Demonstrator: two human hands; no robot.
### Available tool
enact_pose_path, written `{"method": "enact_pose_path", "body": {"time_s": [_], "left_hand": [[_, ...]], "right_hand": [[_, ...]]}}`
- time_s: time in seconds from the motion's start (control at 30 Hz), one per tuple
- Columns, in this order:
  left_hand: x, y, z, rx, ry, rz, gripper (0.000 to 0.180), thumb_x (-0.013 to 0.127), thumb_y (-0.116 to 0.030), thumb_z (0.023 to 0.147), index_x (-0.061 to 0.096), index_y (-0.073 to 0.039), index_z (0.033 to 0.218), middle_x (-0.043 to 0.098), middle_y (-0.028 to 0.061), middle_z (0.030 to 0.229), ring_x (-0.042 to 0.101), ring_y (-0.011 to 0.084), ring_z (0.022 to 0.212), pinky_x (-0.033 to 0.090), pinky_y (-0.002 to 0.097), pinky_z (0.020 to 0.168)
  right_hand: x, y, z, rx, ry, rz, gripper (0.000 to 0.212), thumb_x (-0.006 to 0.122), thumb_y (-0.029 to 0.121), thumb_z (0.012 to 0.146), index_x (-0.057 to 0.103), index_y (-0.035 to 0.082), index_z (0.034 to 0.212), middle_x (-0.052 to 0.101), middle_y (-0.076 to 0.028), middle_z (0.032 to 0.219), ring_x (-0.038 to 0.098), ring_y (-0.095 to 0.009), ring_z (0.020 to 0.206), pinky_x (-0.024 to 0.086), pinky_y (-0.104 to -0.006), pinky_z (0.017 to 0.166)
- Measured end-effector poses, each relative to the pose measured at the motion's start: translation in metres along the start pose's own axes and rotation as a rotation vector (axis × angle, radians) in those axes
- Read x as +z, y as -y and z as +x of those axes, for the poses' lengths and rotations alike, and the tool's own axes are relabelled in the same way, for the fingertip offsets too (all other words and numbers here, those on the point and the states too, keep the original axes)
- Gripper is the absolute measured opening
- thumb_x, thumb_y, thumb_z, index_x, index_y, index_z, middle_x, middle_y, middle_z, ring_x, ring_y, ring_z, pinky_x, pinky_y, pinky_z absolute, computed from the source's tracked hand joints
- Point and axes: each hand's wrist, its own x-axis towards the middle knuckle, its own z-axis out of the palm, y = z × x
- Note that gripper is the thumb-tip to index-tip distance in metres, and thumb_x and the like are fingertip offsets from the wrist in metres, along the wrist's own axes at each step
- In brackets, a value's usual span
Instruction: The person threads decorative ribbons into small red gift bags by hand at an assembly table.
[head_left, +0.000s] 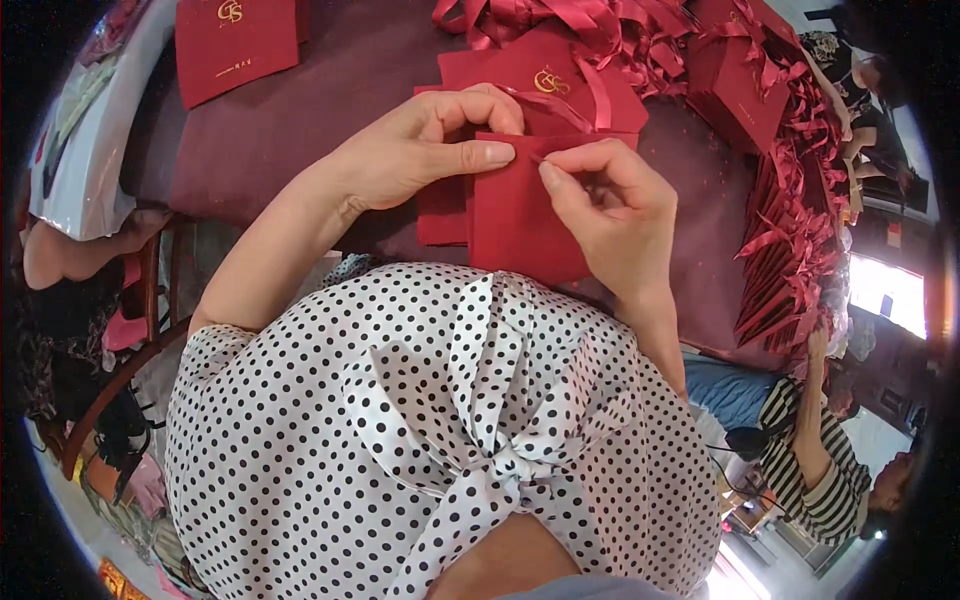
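Note:
Close to my body, a red paper gift bag [515, 225] stands over other red bags on the table. My left hand [425, 140] grips its top edge, with the thumb flat on the near face and the fingers curled behind. At the same face, just below the rim, my right hand [625, 200] pinches thumb and forefinger together. What sits between those fingertips is too small to make out. A loop of red satin ribbon [600, 95] rises behind the bag. Behind it lies another red bag [550, 80] with a gold emblem, partly covered by my left fingers.
Loose red ribbons [640, 50] heap up at the far side. A stack of red bags [735, 95] stands far right, and a row of ribboned bags [785, 250] lines the right edge. Another red bag [235, 50] lies far left. A person in a striped top [825, 480] is at right.

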Motion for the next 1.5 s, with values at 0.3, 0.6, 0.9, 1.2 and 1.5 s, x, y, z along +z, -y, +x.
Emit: {"method": "enact_pose_path", "body": {"time_s": [0.3, 0.6, 0.9, 1.2, 1.5], "left_hand": [[0.007, 0.003, 0.005, 0.118, -0.046, 0.166, 0.011, 0.064, -0.012, 0.087, 0.054, -0.006, 0.086, 0.052, 0.0038, 0.111, 0.046, 0.0132, 0.105, 0.033, 0.0268, 0.094], [0.026, -0.012, 0.005, 0.354, -0.072, 0.692, 0.009, 0.064, -0.008, 0.083, 0.057, -0.002, 0.086, 0.054, 0.0076, 0.104, 0.049, 0.0196, 0.102, 0.033, 0.0314, 0.093], [0.021, -0.048, -0.004, 0.269, 0.217, 0.812, 0.011, 0.06, -0.013, 0.086, 0.061, -0.003, 0.087, 0.058, 0.0072, 0.099, 0.046, 0.0252, 0.104, 0.034, 0.0383, 0.094], [0.019, -0.074, 0.039, -0.011, 0.647, 0.908, 0.009, 0.064, -0.005, 0.074, 0.064, -0.002, 0.082, 0.052, 0.0066, 0.09, 0.045, 0.0271, 0.095, 0.036, 0.0351, 0.086], [0.019, -0.116, 0.042, 0.646, 0.299, 1.557, 0.01, 0.061, -0.012, 0.068, 0.053, -0.006, 0.071, 0.051, 0.0057, 0.094, 0.048, 0.029, 0.103, 0.038, 0.0399, 0.088]], "right_hand": [[-0.007, -0.009, 0.003, -0.107, 0.037, -0.138, 0.005, 0.068, -0.001, 0.079, 0.064, 0.0, 0.083, 0.061, 0.001, 0.073, 0.053, -0.003, 0.062, 0.042, -0.0183, 0.054], [-0.016, 0.014, 0.001, -0.43, 0.167, -0.603, 0.016, 0.067, 0.001, 0.075, 0.061, 0.003, 0.09, 0.057, -0.011, 0.076, 0.06, -0.028, 0.068, 0.049, -0.0354, 0.06], [-0.025, 0.012, -0.016, -0.182, 0.185, -0.257, 0.026, 0.073, 0.009, 0.078, 0.064, 0.002, 0.102, 0.067, -0.009, 0.079, 0.065, -0.014, 0.068, 0.052, -0.0247, 0.061], [-0.021, 0.02, -0.026, -0.287, 0.086, -0.361, 0.02, 0.075, 0.01, 0.075, 0.065, 0.005, 0.092, 0.064, -0.006, 0.071, 0.058, -0.014, 0.055, 0.047, -0.026, 0.052], [-0.05, 0.031, -0.028, -0.218, 0.233, -0.298, 0.017, 0.071, 0.015, 0.079, 0.061, 0.004, 0.088, 0.053, -0.011, 0.076, 0.058, -0.029, 0.065, 0.048, -0.0387, 0.055]]}}
